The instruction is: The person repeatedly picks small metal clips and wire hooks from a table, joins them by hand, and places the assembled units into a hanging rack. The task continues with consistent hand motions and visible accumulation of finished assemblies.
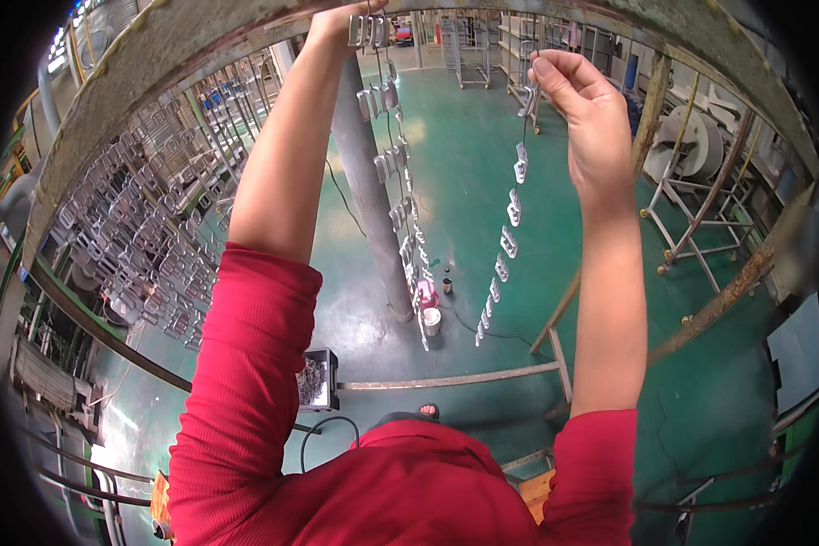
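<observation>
Right of the grey pillar, the right hand pinches its grip around a strand of metal pieces; the left hand's grip I cannot tell. Strand positioning seems underway; next calls for steady holding.

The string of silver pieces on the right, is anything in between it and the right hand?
Nothing visible: the right hand pinches the top of the string of silver pieces, which dangles below it.

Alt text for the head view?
Raised right hand pinches the top of a hanging strand of silvery metal pieces; the left hand, partly hidden, is raised beside similar strands. Below: green floor, gray pillar, dark crate.
</observation>
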A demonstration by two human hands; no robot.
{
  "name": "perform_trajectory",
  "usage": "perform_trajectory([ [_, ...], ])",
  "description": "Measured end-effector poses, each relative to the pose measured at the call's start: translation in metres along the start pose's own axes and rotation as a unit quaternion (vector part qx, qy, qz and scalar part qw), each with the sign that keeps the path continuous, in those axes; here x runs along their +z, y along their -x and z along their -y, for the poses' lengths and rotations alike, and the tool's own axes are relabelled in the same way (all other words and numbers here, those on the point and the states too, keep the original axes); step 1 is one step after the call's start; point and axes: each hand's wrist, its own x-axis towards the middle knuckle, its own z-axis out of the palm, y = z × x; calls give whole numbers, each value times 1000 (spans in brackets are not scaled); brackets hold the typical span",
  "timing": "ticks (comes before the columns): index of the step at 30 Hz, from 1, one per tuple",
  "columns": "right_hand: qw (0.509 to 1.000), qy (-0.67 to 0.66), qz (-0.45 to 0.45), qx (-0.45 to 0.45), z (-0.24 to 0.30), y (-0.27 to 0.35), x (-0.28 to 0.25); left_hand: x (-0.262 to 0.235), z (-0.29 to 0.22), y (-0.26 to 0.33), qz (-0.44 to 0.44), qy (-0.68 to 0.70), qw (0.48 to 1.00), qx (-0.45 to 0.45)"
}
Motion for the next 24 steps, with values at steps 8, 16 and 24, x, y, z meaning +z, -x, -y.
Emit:
perform_trajectory([
  [8, 1000, -3, -16, -5, -14, -16, 7, 9, -1, -24, -2, -15, 1000, 1],
  [16, 1000, -20, 7, 0, -38, -39, 21, 11, -4, -31, -4, -20, 1000, 8],
  [24, 1000, 9, -2, 12, -49, -71, 53, -1, -4, -29, -11, -27, 999, 15],
])
